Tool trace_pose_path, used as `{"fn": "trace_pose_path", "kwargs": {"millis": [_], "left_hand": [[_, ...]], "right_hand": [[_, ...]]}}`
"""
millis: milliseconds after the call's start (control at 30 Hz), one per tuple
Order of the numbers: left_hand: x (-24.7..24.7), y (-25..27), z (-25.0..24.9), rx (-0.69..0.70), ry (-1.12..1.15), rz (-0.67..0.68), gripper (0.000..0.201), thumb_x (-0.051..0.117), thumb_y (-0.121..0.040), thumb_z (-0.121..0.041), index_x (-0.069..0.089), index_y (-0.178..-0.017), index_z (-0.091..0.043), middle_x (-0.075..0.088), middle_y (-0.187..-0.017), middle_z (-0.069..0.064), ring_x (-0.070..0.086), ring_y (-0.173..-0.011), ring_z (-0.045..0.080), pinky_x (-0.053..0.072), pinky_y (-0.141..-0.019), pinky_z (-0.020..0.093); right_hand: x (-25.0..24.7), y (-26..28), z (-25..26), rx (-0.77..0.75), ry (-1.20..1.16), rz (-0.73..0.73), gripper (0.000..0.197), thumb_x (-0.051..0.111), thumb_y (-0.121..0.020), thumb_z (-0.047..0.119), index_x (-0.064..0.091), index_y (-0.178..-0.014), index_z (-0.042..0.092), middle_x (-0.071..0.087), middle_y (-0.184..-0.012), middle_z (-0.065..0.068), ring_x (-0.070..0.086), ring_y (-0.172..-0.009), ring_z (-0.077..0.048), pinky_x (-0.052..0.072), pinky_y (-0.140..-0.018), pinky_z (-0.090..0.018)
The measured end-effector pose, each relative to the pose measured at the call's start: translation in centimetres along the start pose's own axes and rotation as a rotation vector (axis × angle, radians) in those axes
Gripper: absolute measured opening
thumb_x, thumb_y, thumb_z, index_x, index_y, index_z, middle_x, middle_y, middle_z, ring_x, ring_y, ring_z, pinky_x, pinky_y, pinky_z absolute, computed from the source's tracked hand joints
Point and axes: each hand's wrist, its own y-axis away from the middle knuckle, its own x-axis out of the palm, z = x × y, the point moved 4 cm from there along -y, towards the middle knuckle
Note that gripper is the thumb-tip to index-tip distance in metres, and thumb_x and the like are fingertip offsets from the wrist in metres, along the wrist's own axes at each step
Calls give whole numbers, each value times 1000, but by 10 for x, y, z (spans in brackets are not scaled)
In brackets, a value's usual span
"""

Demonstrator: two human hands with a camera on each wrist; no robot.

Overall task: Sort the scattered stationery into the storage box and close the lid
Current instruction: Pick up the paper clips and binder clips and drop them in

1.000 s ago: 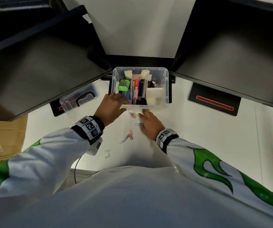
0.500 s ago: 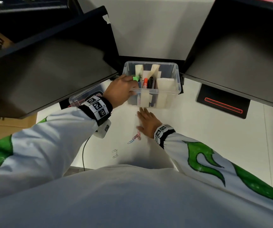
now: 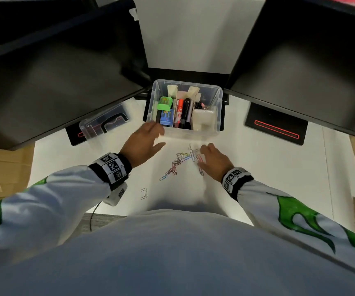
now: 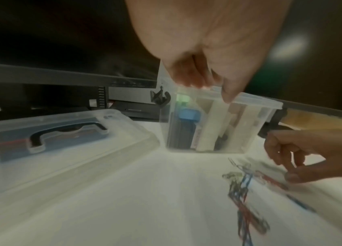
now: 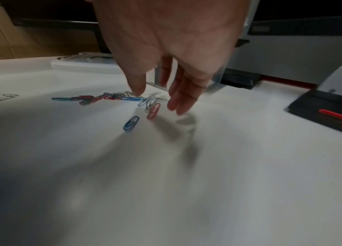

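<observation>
A clear storage box [image 3: 218, 107] [image 4: 254, 106] stands open at the back of the white desk, holding a green sharpener, a blue item, red and black markers and white pieces. Several coloured paper clips [image 3: 179, 160] [image 5: 111, 98] [image 4: 241, 188] lie in a loose chain in front of it. My left hand [image 3: 143, 144] [image 4: 205, 55] hovers empty just before the box's near left corner, fingers relaxed. My right hand [image 3: 211, 162] [image 5: 165, 69] hangs over the right end of the clips, fingers spread and pointing down, holding nothing. The lid [image 3: 105, 122] [image 4: 46, 133] lies flat to the left.
Two dark monitors [image 3: 61, 67] overhang the desk on both sides, their black bases [image 3: 277, 127] with red stripes on the desk. A few staples [image 3: 144, 193] lie near the desk's front edge. Cardboard boxes [image 3: 3, 165] stand at both sides.
My left hand has come back out of the box to its near corner. My right hand has slid right and lifted, uncovering the paper clips. The head view has tipped downward.
</observation>
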Motion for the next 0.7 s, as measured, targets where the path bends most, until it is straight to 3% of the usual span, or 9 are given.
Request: {"fn": "trace_pose_path", "kwargs": {"millis": [67, 133, 233, 333, 500, 600, 700], "left_hand": [[21, 23, 9, -14, 8, 307, 23, 67, -87, -33, 51, -97, -22, 49, -86, -9, 52, -77, 16, 42, -67, 27], [45, 51, 22, -92, -27, 612, 30, 71, -83, -38, 51, -97, -19, 48, -81, -10, 53, -76, 18, 39, -68, 28], [73, 91, 32, -209, -25, 793, 48, 79, -76, -36, 48, -104, -13, 50, -85, -8, 54, -79, 21, 43, -71, 32], [91, 107, 31, -249, -15, 739, 51, 79, -76, -29, 44, -107, -10, 55, -103, 4, 60, -88, 28, 46, -78, 38], [91, 82, 20, -301, 96, 634, 34, 71, -83, -18, 49, -106, -8, 52, -92, -1, 54, -82, 24, 36, -72, 29], [91, 55, 18, -342, 141, 559, 32, 71, -84, -17, 50, -106, -9, 53, -92, -1, 61, -90, 29, 39, -73, 30], [94, 31, 2, -311, 121, 514, 46, 73, -84, -23, 45, -117, -8, 54, -113, 11, 62, -96, 34, 48, -81, 38]], "right_hand": [[5, 4, -11, 77, 55, 144, 57, 60, -90, 40, 34, -132, 10, 48, -124, -14, 58, -104, -33, 47, -78, -39], [16, 7, -13, 58, 106, 265, 57, 60, -91, 38, 34, -134, 9, 49, -127, -13, 59, -107, -34, 46, -81, -38], [27, 5, -6, 50, 70, 286, 40, 52, -96, 29, 43, -129, 9, 51, -125, -12, 58, -107, -32, 44, -81, -36], [30, -3, 12, 38, 45, 247, 30, 46, -99, 24, 47, -122, 6, 54, -121, -16, 59, -103, -34, 46, -81, -38], [24, -19, 29, 89, -98, 142, 32, 53, -94, 25, 45, -119, 6, 52, -118, -17, 58, -101, -34, 47, -81, -39], [13, -25, 28, 163, 1, 71, 53, 59, -91, 31, 35, -131, 9, 43, -126, -15, 53, -109, -35, 45, -77, -39], [9, -24, 25, 221, 90, 65, 78, 69, -83, 42, 24, -142, 15, 32, -137, -16, 45, -116, -35, 47, -82, -42]]}}
